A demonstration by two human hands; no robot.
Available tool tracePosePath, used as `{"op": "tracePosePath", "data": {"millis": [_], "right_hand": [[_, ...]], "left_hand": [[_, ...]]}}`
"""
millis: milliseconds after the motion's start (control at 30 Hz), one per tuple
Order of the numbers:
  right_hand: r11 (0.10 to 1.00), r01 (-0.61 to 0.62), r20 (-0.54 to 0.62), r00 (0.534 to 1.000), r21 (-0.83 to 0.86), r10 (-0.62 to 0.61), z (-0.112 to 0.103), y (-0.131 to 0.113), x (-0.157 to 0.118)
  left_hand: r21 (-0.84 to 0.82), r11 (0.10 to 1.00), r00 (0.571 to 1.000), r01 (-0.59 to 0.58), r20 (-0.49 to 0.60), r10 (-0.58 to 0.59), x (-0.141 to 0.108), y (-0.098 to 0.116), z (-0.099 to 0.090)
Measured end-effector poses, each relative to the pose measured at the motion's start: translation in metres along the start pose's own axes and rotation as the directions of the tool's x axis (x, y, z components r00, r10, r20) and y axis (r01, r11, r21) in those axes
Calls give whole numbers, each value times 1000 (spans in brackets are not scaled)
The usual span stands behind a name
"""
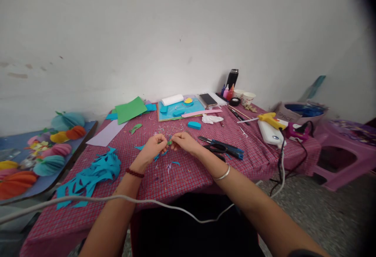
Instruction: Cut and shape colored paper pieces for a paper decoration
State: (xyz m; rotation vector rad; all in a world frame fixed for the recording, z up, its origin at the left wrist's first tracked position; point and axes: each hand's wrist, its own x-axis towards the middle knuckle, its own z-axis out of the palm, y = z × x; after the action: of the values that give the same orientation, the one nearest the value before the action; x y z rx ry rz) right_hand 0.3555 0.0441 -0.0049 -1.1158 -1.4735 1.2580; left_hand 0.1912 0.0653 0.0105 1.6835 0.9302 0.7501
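Note:
Over the middle of the table, my left hand (155, 146) and my right hand (184, 142) meet, fingers closed in a pinch. Between the fingertips shows a small piece of green paper (169, 142), gripped from both sides. Its exact shape is too small to make out. Blue paper scraps (161, 156) and tiny cuttings lie beneath the hands. Right of my right hand rest black-handled scissors (216, 148) and a blue utility knife (235, 151). Beyond my left hand are green paper leaves (136, 128).
Cut blue paper strips (91, 176) are heaped at left, near green card (131, 110). A yellow glue gun (272, 121) lies on a white box (272, 133) at right. A white cable (152, 201) crosses in front of me. Paper pumpkins (55, 151) fill the left side table.

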Motion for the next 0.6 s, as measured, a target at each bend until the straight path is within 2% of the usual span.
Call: {"op": "tracePosePath", "data": {"millis": [367, 600], "right_hand": [[977, 71, -9, 997, -199, -74, -1, 2, -1], [989, 8, 15, 1000, -147, -6, 1, 2, -1]], "left_hand": [[111, 994, 1000, 1, -9, 0, 0, -1, -1], [116, 993, 1000, 2, -16, 0, 0, -1, -1]]}}
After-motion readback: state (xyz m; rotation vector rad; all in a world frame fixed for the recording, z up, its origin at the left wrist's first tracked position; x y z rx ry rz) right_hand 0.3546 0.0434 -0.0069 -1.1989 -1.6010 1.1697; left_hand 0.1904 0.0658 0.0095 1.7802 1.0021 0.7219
